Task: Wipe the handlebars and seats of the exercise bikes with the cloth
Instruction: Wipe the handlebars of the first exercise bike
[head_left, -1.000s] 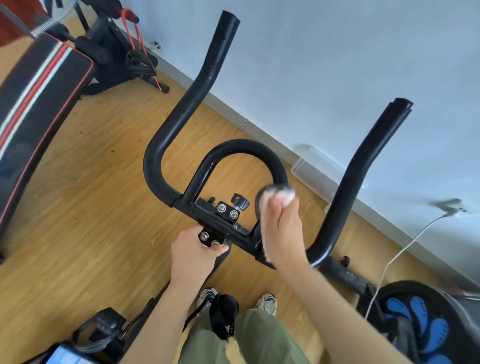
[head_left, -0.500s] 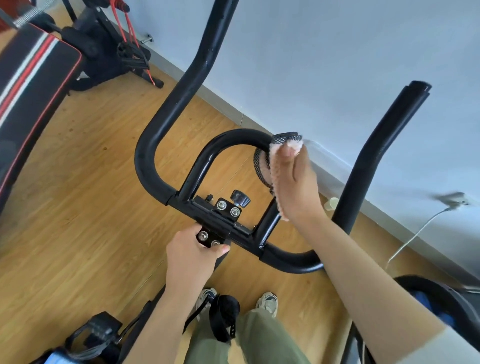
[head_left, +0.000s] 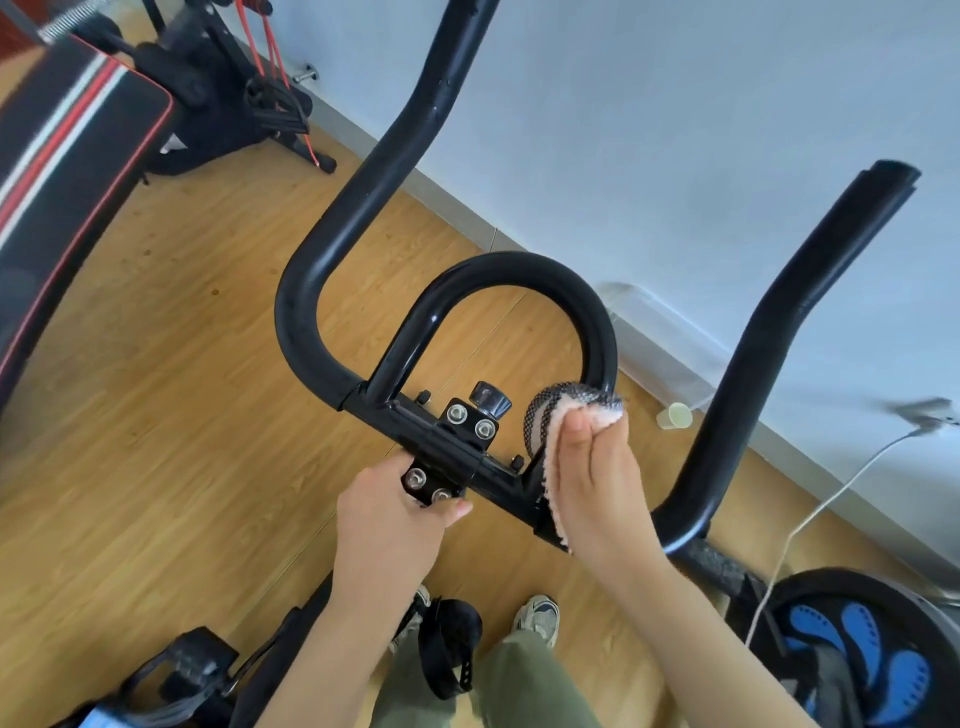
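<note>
Pink mesh-backed fluffy cloth (head_left: 563, 415), clasped in the right hand's (head_left: 597, 483) curled fingers (head_left: 576, 434), is brought down from the bend to the black looped handlebar's (head_left: 498, 270) right foot, that stretch judged wiped, while the bolted clamp (head_left: 460, 441) is gripped by the left hand (head_left: 389, 525).

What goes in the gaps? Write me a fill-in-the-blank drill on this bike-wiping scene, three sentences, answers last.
1. The right hand wraps a pink ____ round the inner loop of the handlebars.
2. The left hand grips the bolted clamp at the ____ of the handlebars.
3. The person's trousers are ____.
Missing words: cloth; centre; green.
</note>
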